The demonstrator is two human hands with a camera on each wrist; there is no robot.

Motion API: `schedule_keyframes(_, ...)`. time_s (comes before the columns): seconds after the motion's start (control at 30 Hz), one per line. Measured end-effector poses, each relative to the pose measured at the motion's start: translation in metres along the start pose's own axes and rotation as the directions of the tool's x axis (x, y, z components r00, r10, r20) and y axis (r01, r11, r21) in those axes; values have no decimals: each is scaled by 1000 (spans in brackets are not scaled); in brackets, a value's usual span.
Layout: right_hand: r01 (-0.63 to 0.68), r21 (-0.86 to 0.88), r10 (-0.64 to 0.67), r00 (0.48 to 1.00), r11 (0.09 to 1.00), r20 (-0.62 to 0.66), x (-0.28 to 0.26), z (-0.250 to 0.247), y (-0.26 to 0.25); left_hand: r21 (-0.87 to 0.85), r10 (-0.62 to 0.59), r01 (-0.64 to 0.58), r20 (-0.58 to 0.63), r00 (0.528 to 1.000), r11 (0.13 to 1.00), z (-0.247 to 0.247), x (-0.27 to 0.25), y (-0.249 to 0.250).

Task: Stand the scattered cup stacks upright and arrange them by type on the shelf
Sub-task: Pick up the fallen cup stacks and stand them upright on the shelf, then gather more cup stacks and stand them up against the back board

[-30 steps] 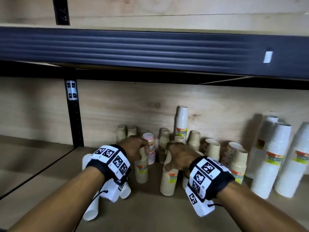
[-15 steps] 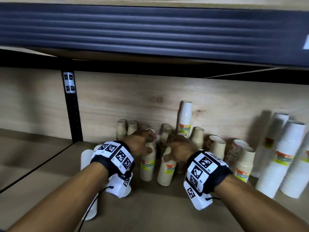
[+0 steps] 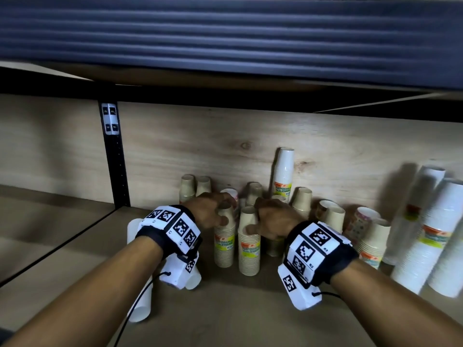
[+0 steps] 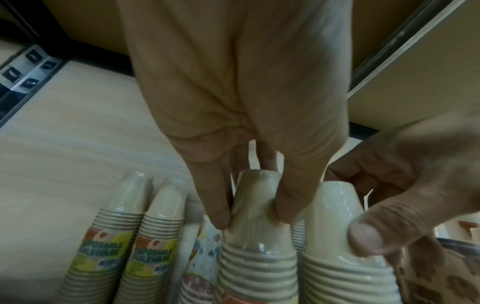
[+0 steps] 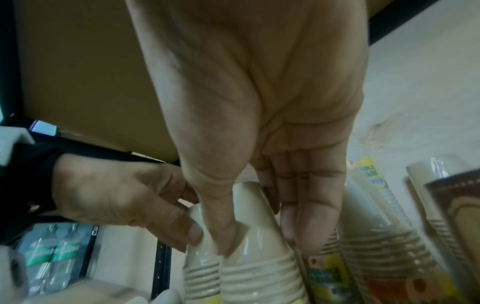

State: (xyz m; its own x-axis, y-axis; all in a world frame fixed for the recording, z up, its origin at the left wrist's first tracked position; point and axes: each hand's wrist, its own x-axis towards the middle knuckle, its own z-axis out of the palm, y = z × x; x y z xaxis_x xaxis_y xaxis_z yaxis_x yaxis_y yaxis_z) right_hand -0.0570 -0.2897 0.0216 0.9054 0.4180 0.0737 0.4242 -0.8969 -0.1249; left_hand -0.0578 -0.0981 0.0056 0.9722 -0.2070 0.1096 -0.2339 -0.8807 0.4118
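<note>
left hand grips beige stack; right hand grips neighbouring stack; wrist views reveal pinching fingers.

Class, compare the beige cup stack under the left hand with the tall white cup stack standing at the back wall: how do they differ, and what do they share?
1. Colour: the beige cup stack is tan; the tall white cup stack is white.
2. Height: the white one rises clearly higher.
3. Contact: the left hand grips the beige stack's top; nothing touches the white one.
4. Place: beige stands nearer the shelf front, white against the back wall.

Both stand upright, cups upside down, with a coloured label.
</note>
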Motion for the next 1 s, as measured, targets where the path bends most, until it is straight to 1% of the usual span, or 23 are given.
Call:
schedule_keyframes(0.13,3,0,-3,999,1000,-39,1,5,-1,3,21,-21,-11,1000,1000,4,3,0)
schedule_keyframes(0.27,35,39,-31,997,999,-75,2,2,0,-47,42,-43,-29,999,998,3,5,-6)
schedule_keyframes(0.4,1,77,6,997,997,-82,8,3,3,-64,51,-54,-45,998,997,6,8,-12)
schedule_keyframes(0.57,-66,41,70,994,997,-82,13,4,8,-59,46,-52,-92,995,997,12,9,-17)
schedule_keyframes(0.77,-80,48,84,991,996,-101,18,10,9,-116,88,-107,-160,983,987,23,13,-23)
schedule_keyframes(0.9,-82,53,88,990,995,-113,20,14,9,-148,78,-104,-175,982,983,26,13,-24)
schedule_keyframes(1.0,-93,41,97,988,995,-120,19,17,10,-150,53,-78,-166,985,986,26,13,-25)
